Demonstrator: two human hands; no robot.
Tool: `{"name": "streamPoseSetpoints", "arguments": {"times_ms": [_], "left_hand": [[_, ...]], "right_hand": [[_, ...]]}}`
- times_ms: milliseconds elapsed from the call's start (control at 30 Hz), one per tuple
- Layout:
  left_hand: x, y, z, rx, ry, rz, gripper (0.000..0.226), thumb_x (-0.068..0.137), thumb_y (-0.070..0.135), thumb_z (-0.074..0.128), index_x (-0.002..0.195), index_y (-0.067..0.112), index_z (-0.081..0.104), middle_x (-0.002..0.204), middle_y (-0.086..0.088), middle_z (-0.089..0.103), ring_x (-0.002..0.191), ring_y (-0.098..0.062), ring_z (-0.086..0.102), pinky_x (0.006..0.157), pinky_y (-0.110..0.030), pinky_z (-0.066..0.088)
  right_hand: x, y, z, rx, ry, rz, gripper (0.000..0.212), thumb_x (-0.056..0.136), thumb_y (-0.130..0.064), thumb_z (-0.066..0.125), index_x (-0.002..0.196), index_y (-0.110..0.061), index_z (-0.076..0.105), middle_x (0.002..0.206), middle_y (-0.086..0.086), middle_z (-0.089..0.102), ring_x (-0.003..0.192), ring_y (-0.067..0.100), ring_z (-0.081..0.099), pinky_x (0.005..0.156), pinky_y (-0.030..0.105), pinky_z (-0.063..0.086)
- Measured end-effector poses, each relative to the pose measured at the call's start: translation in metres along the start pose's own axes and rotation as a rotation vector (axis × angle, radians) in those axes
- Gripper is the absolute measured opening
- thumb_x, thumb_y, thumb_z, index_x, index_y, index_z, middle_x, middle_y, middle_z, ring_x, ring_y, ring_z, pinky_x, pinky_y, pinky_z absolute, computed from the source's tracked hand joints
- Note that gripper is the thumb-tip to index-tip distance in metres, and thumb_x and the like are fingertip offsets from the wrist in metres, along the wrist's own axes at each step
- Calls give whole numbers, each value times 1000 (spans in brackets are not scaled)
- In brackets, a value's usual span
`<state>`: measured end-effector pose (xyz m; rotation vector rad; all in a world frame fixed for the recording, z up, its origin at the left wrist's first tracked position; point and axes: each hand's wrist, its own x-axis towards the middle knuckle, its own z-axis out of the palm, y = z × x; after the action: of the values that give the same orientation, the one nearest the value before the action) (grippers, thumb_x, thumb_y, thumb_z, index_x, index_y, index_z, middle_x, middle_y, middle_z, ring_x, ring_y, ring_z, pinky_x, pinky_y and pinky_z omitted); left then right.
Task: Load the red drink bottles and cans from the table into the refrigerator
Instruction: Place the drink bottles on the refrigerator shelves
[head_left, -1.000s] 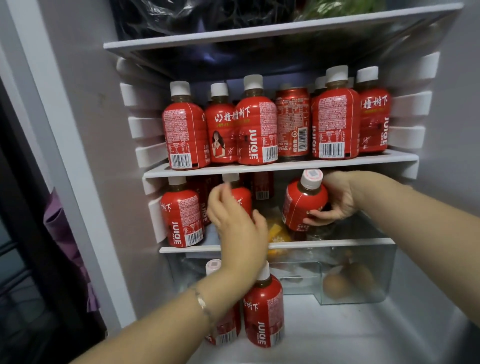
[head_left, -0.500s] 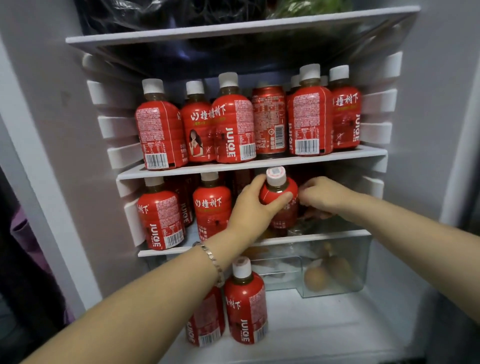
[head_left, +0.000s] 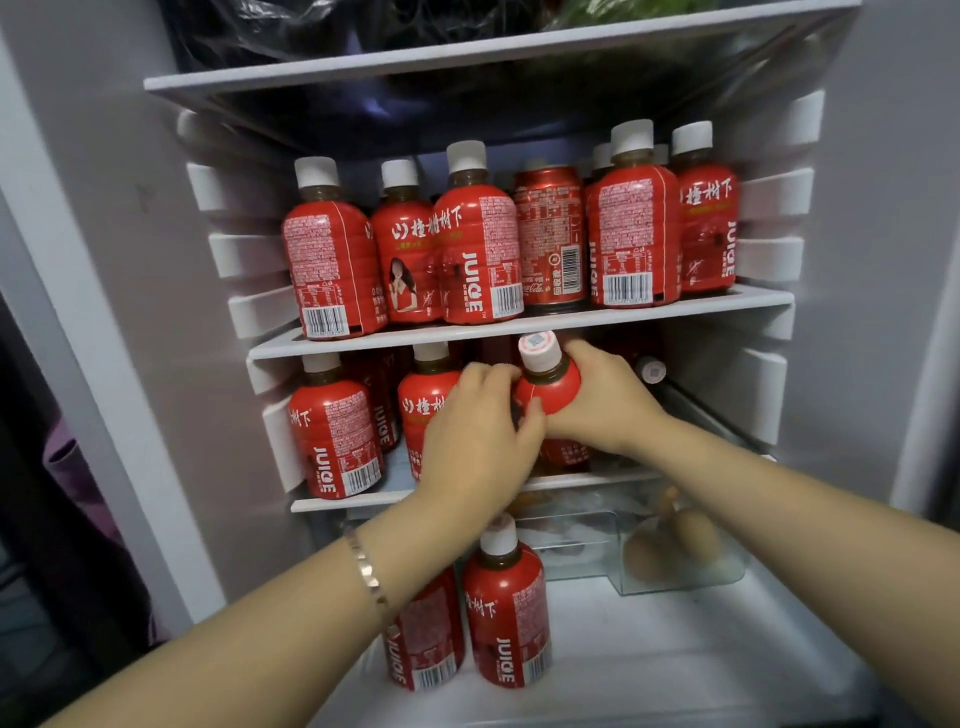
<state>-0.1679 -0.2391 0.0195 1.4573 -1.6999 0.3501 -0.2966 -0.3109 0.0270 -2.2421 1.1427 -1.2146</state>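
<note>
Red drink bottle (head_left: 548, 387) with a white cap is gripped in both our hands at the front of the lower shelf (head_left: 363, 501) of the refrigerator (head_left: 857, 260). It is tilted so that the printed top of its cap faces us, just under the edge of the middle shelf (head_left: 649, 307). Our left hand (head_left: 480, 441) curls round the bottle from its 9 o'clock side, thumb pressed on the red label. Our right hand (head_left: 602, 395) wraps it from the 3 o'clock side, fingers behind the shoulder. We cannot tell whether the bottle's base touches the shelf, since our hands hide it. A thin bracelet (head_left: 366, 566) circles our left wrist.

At 9 o'clock of the held bottle, two more bottles stand upright on the same shelf: a near-left bottle (head_left: 335, 431) by the wall and a second bottle (head_left: 423, 410) partly behind our left hand. At 3 o'clock, a white cap (head_left: 652, 370) of another bottle shows past our right hand.

At 12 o'clock, the middle shelf carries a row of upright red bottles with a red can (head_left: 548, 239) standing among them. Dark bags (head_left: 311, 26) lie on the top shelf.

At 6 o'clock, two floor bottles (head_left: 511, 613) stand side by side on the refrigerator floor, the left one partly hidden by our forearm. At 4 o'clock, a clear drawer (head_left: 680, 584) under the lower shelf holds brown rounded things that are too blurred to name.
</note>
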Motion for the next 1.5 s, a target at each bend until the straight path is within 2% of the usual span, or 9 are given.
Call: {"name": "streamPoseSetpoints", "arguments": {"times_ms": [133,300,500,667,800,1033,1267,1400,1500], "left_hand": [[-8,-19,-6,59,230,-122,39,78,19,67,111,5,52,110,-12,45,104,-28,42,81,-30,35],[1,-29,1,26,51,-418,88,81,43,66,143,4,17,144,-19,22,133,-33,21,109,-42,21],[14,-41,6,-205,9,-498,72,84,29,66,138,7,24,137,-15,26,124,-33,36,99,-37,37],[12,-51,17,-269,76,-449,70,83,26,68,137,9,27,137,-13,27,124,-30,37,100,-35,36],[32,-63,29,-221,4,-442,74,85,24,65,142,8,20,146,-17,19,133,-33,27,109,-38,25],[39,-84,40,504,-134,-283,72,98,32,39,144,-7,-1,151,-30,5,138,-39,17,107,-40,27],[33,-93,41,610,-210,-237,65,93,17,43,146,9,7,152,-24,5,137,-37,17,101,-40,31],[33,-94,40,638,-227,-190,53,94,17,41,142,28,22,148,-21,3,129,-39,22,98,-41,33],[34,-95,40,619,-255,-185,50,94,16,41,140,28,30,141,-19,14,120,-39,34,92,-42,39]], "right_hand": [[4,-6,0,-33,-70,38,51,47,-33,84,89,-28,57,88,-10,63,82,10,61,73,26,50],[27,-15,5,-74,-205,99,60,48,-33,83,103,-26,59,99,-3,63,89,17,60,79,33,53],[36,-9,14,152,-194,199,52,50,-21,83,96,-27,60,92,-2,62,84,17,61,69,30,53],[17,21,11,582,38,264,42,59,2,78,85,-25,60,71,-8,68,69,7,63,51,15,47],[23,22,23,498,13,238,52,57,-10,84,100,-23,58,94,-2,65,83,11,62,66,23,49],[54,26,50,404,9,218,63,63,-39,83,115,-17,57,105,-1,66,97,15,62,78,24,47],[79,48,89,88,-195,363,85,77,-52,68,144,-22,25,143,5,43,128,26,44,103,35,37],[93,45,106,-102,-393,311,91,78,-53,63,148,-25,12,151,7,29,136,27,33,109,48,31],[97,44,115,-95,-373,311,94,75,-44,70,147,-23,14,149,9,31,134,28,34,109,48,32]]}}
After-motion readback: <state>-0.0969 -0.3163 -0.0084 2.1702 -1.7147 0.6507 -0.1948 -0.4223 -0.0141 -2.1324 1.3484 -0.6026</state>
